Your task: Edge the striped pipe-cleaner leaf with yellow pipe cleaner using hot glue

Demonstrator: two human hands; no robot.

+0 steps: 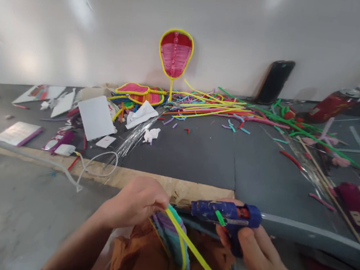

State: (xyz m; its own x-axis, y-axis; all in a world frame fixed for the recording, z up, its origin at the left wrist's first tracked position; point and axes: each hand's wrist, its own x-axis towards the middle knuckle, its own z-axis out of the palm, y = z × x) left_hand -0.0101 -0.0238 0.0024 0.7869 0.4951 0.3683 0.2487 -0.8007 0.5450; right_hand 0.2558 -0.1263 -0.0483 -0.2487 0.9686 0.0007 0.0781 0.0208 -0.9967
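Note:
My left hand (141, 204) pinches a yellow pipe cleaner (200, 256) at the upper edge of a teal and purple pipe-cleaner piece (173, 234). The yellow strand runs along part of that edge, and its free length trails down to the right. My right hand (256, 250) is wrapped round the handle of a blue hot glue gun (226, 213), nozzle pointing left toward the piece. A clear glue stick (305, 234) sticks out of its back. A bit of green pipe cleaner (220, 218) lies across the gun's side. The piece is above my lap.
On the dark table (197, 158) lie a heap of coloured pipe cleaners (215, 106) and silvery strands (134, 136). A pink, yellow-edged fan shape (175, 54) stands against the wall. Further along are a phone (275, 81), a red can (334, 105), white card (96, 117) and a white cable (98, 171).

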